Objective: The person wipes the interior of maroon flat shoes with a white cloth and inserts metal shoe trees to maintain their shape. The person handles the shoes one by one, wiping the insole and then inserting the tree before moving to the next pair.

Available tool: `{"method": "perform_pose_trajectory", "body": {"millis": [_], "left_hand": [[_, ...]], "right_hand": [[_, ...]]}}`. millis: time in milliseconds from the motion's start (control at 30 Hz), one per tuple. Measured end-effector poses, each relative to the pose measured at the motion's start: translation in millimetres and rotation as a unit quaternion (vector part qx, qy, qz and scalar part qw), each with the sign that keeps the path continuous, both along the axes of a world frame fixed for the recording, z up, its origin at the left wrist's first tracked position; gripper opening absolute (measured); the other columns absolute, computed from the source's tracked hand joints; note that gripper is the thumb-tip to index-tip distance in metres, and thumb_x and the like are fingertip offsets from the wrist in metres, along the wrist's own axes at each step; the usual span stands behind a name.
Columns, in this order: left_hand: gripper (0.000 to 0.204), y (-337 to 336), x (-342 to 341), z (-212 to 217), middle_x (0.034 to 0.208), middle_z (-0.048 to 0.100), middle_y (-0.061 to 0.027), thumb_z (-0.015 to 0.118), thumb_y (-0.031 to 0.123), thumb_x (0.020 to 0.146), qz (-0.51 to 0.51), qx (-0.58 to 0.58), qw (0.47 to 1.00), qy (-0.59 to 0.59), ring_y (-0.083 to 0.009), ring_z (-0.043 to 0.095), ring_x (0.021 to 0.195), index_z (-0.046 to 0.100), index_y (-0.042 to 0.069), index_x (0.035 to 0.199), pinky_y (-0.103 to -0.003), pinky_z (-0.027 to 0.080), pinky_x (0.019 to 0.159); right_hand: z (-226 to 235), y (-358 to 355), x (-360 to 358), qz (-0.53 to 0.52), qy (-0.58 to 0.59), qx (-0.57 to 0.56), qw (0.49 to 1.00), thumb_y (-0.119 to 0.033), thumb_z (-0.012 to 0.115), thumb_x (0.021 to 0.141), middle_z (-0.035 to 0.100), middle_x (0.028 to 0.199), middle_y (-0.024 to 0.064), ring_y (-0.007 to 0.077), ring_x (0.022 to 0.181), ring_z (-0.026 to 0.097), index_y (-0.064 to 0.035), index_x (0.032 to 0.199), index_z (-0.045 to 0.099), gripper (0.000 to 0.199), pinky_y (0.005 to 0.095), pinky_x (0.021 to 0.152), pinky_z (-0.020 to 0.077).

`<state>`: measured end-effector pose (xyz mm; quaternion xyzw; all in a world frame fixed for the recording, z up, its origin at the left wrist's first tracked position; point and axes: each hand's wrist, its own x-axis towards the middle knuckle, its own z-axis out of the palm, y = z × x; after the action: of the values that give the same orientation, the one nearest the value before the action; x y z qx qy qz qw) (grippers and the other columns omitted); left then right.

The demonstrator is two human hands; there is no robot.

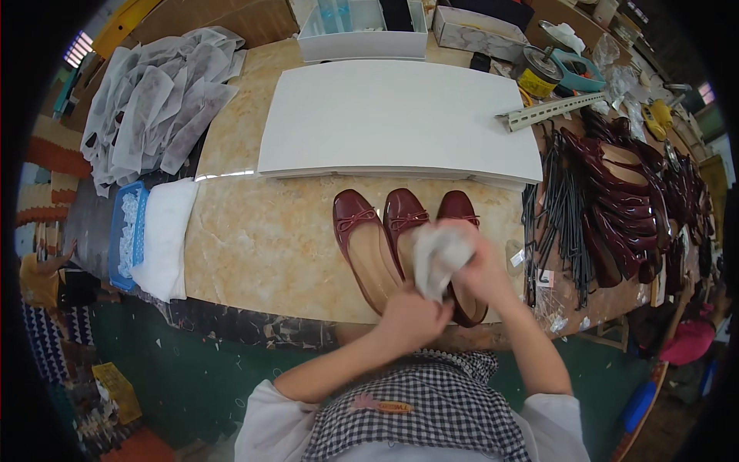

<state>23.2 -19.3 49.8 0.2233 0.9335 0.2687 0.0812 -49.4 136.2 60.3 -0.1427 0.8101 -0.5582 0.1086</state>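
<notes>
Three dark red patent ballet flats with thin bows stand side by side, toes pointing away from me: a left shoe (359,235), a middle shoe (403,215) and a right shoe (457,205). My right hand (487,269) is closed on a crumpled whitish wad (441,252), cloth or paper, blurred by motion. It is over the middle and right shoes and hides part of both. My left hand (414,317) is closed at the heel of the middle shoe, just below the wad. What its fingers grip is hidden.
Beyond the shoes lies a large white box (392,115). At left are a pile of translucent white bags (162,96), a blue basket (139,231) and a folded white cloth (167,239). To the right lie a slotted metal bar (554,112), dark thin rods (560,208) and glossy dark red shoes (623,208).
</notes>
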Motion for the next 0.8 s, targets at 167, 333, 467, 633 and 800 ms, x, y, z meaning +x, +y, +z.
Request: {"method": "perform_pose_trajectory", "body": {"millis": [167, 333, 467, 633, 800], "left_hand": [[0.024, 13.1, 17.4, -8.2, 0.064, 0.061, -0.0100, 0.062, 0.026, 0.080, -0.031, 0.045, 0.996, 0.071, -0.0244, 0.060, 0.061, 0.064, 0.004, 0.070, -0.035, 0.044, 0.068], [0.025, 6.4, 14.3, -13.0, 0.063, 0.061, -0.0085, 0.063, 0.026, 0.079, -0.015, 0.042, 0.997, 0.063, -0.0231, 0.059, 0.060, 0.064, 0.005, 0.064, -0.034, 0.042, 0.066], [0.027, 10.7, 17.0, -12.5, 0.064, 0.061, -0.0075, 0.063, 0.026, 0.078, -0.061, 0.035, 0.993, 0.099, -0.0220, 0.058, 0.058, 0.064, 0.006, 0.061, -0.034, 0.041, 0.065], [0.032, -2.8, -42.5, 12.2, 0.049, 0.054, -0.0057, 0.062, 0.031, 0.077, -0.133, 0.012, 0.963, 0.234, -0.0217, 0.055, 0.058, 0.064, 0.007, 0.056, -0.039, 0.041, 0.066], [0.066, -78.5, -257.9, 0.6, 0.133, 0.046, -0.0256, 0.055, 0.052, 0.087, 0.141, -0.176, 0.889, 0.398, -0.0416, 0.037, 0.127, 0.039, 0.024, 0.143, -0.067, 0.017, 0.107]], "right_hand": [[-49.0, -45.8, -23.8, 0.071, 0.365, 0.374, 0.850, -0.009, 0.071, 0.056, 0.049, 0.085, 0.0100, 0.0266, 0.082, 0.054, 0.0017, 0.107, 0.066, 0.052, 0.0348, 0.072, 0.0441], [-16.5, -40.7, -28.8, 0.094, 0.262, 0.313, 0.908, -0.019, 0.074, 0.066, 0.054, 0.092, 0.0112, 0.0262, 0.089, 0.055, -0.0015, 0.111, 0.063, 0.050, 0.0375, 0.078, 0.0423], [-36.6, -45.3, -49.0, 0.016, 0.286, 0.369, 0.884, -0.026, 0.075, 0.071, 0.057, 0.096, 0.0103, 0.0264, 0.094, 0.054, -0.0015, 0.116, 0.060, 0.054, 0.0376, 0.082, 0.0389], [-39.5, -35.0, -41.6, -0.060, 0.252, 0.332, 0.907, -0.021, 0.075, 0.072, 0.057, 0.103, 0.0113, 0.0291, 0.109, 0.050, -0.0041, 0.120, 0.059, 0.053, 0.0404, 0.094, 0.0384], [6.0, -6.8, 3.3, -0.045, 0.226, 0.254, 0.939, -0.013, 0.072, 0.077, 0.054, 0.120, 0.0133, 0.0349, 0.122, 0.044, -0.0039, 0.123, 0.058, 0.049, 0.0454, 0.102, 0.0354]]}}
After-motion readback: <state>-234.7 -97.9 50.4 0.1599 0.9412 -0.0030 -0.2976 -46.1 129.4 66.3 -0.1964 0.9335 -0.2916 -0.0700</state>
